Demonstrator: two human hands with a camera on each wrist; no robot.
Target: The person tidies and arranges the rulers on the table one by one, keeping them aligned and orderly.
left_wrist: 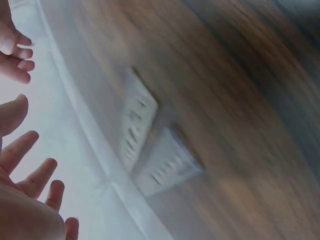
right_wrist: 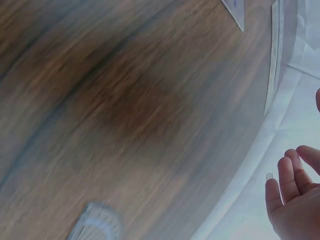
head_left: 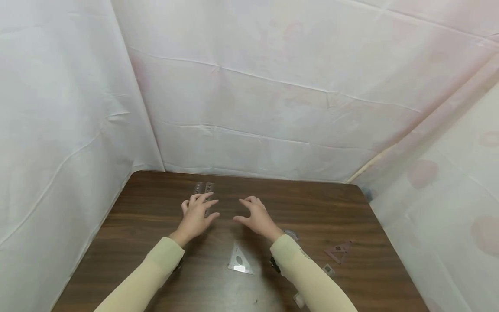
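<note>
Both of my hands hover low over a dark wooden table [head_left: 148,203], fingers spread and holding nothing. My left hand [head_left: 198,210] is above the near ends of two clear rulers [head_left: 204,188] that lie side by side towards the far edge. In the blurred left wrist view the rulers [left_wrist: 145,145] lie past my left hand's fingers [left_wrist: 30,170]. My right hand [head_left: 252,212] floats a short way to the right over bare wood. The right wrist view shows only that hand's fingertips [right_wrist: 292,192].
A clear set square [head_left: 239,260] lies between my forearms. A protractor [head_left: 291,234] [right_wrist: 97,225] peeks out beside my right sleeve. A pinkish triangle [head_left: 338,251] and two small pieces [head_left: 328,269] lie to the right. White sheets [head_left: 253,108] wall the table on three sides.
</note>
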